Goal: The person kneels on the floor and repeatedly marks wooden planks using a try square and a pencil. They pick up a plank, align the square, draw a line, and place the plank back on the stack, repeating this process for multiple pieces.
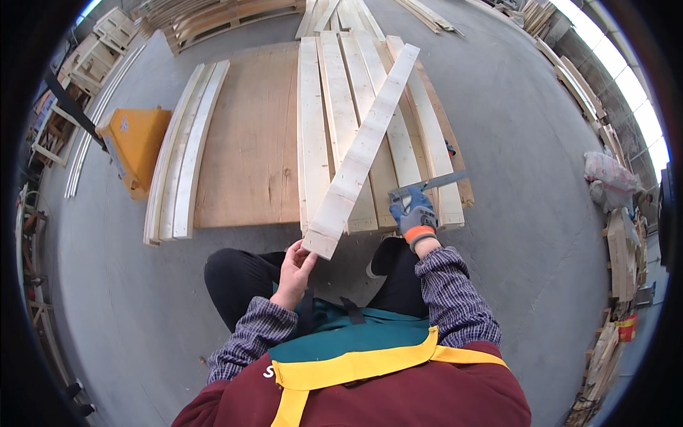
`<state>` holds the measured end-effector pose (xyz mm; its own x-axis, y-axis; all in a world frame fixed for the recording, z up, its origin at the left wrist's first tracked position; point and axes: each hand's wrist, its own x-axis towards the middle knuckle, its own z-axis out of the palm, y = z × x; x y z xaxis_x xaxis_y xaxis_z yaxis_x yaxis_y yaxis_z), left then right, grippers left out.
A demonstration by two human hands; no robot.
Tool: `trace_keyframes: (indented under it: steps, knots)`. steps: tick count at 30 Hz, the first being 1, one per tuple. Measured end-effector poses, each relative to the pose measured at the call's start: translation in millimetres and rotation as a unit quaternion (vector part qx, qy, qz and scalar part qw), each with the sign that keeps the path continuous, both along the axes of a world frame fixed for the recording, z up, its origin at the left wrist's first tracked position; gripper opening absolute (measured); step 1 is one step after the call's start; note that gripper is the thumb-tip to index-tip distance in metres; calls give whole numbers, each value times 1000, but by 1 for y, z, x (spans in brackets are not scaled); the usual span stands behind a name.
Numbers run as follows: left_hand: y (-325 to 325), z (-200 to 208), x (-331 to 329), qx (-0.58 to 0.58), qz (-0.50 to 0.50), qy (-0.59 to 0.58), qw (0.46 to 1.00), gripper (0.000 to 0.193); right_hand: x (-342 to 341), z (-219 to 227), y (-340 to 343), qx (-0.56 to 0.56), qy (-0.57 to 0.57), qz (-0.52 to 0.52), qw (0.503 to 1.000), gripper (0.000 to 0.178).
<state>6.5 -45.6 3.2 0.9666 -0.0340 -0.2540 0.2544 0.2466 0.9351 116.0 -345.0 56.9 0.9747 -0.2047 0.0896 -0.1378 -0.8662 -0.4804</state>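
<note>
Hands lay nearest, both occupied: the bare left hand (292, 276) pinched the near end of a pale board (366, 146) between thumb and fingers, just outside the near edge of the wooden platform (249, 142), while the gloved right hand (415, 215) gripped a metal square (442, 180) close to the platform's near right corner. Whether the square touched the wood beneath could not be told.

The board slanted over a row of planks (340, 107), its near end overhanging the near edge and its far end pointing toward the far right corner. A careful hold probably called for supporting that overhanging end from below, so that the board would not tip or slide on the planks, with fingertips clear of its end. The square stood apart from the slanted board; used on any length of wood, it would have wanted its stock pressed flush to a straight edge and its blade flat, without rocking.

Along the platform's left edge lay more boards (191, 153), and beyond that edge a yellow housing (134, 149) stood on the floor (526, 213). Past the far edge, further lengths of wood (348, 18) stretched away.
</note>
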Motion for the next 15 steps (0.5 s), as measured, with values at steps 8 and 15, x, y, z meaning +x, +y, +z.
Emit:
trace_keyframes:
  steps: [8,15]
  knots:
    - [11,0,-5,-42,-26,84,995,40,4,-22,-4,-156,51,28,986,55]
    - [28,2,-10,-21,70,89,993,36,-6,-7,7,165,-154,19,974,34]
